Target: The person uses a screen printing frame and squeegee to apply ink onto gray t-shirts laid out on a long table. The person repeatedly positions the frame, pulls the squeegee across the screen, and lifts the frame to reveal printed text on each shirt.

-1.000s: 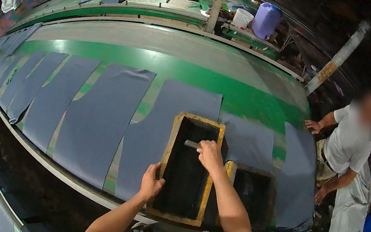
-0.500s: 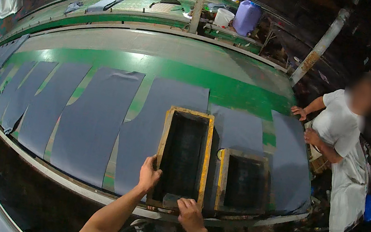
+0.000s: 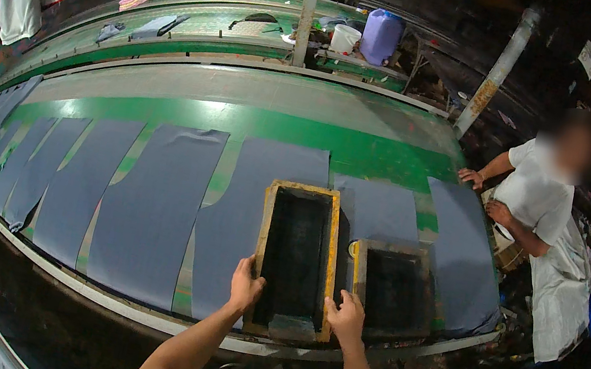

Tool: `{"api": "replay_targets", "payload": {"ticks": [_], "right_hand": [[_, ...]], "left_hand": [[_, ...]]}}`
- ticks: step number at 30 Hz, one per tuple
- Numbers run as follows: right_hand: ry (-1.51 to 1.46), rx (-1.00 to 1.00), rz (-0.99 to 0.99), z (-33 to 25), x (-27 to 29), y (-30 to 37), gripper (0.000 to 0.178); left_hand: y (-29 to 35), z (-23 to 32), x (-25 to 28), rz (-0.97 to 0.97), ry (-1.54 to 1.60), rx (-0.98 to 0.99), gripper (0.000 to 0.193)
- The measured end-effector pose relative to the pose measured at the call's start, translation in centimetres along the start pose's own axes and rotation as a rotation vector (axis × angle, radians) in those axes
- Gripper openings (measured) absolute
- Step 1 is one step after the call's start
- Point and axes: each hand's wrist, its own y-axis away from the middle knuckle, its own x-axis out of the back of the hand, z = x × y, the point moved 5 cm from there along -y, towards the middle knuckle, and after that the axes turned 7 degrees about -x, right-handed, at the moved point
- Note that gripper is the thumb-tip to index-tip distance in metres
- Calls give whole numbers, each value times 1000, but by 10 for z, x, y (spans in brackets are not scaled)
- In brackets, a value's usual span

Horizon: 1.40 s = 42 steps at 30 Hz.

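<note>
A tall screen printing frame (image 3: 331,258) with yellowed wooden rails and a dark mesh lies on a grey-blue fabric piece (image 3: 234,197). My left hand (image 3: 246,286) is closed on its left rail, near the lower end. My right hand (image 3: 345,321) grips the right rail at about the same height, its fingertips on the wood. Inside the frame, against the near rail, rests a dark flat block like a squeegee (image 3: 291,329), with neither hand on it. A second, shorter frame (image 3: 399,249) lies just to the right.
Several cut fabric pieces (image 3: 152,214) lie in a row along the long green table (image 3: 259,121). A co-worker in white (image 3: 535,191) stands at its right end, one hand on it. Behind are a metal post (image 3: 307,13), purple jug (image 3: 381,38) and white bucket (image 3: 345,39).
My right hand has let go of the squeegee-like block and moved right and up onto the frame's right rail. My left hand stays on the left rail. The view has shifted slightly.
</note>
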Motion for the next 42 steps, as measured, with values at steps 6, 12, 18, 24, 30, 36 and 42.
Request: {"api": "replay_targets", "payload": {"ticks": [6,12,18,24,30,36,42], "right_hand": [[171,-207,-324,-1,-19,-14,52],[182,-141,-282,4,-22,-12,45],[128,-56,-148,-1,-4,-4,39],[96,-21,-127,-17,7,-8,35],[69,15,-107,-27,11,-20,34],[18,107,-29,-61,-2,-18,32],[12,77,-112,-108,-38,-11,32]], "left_hand": [[3,-5,2,11,50,10,65],[3,-4,4,33,133,-6,65],[10,29,14,55,210,-51,67],[5,13,13,87,329,-82,69],[-7,22,21,97,302,-75,68],[-16,5,50,112,298,-53,68],[-28,-22,103,145,331,-55,69]]}}
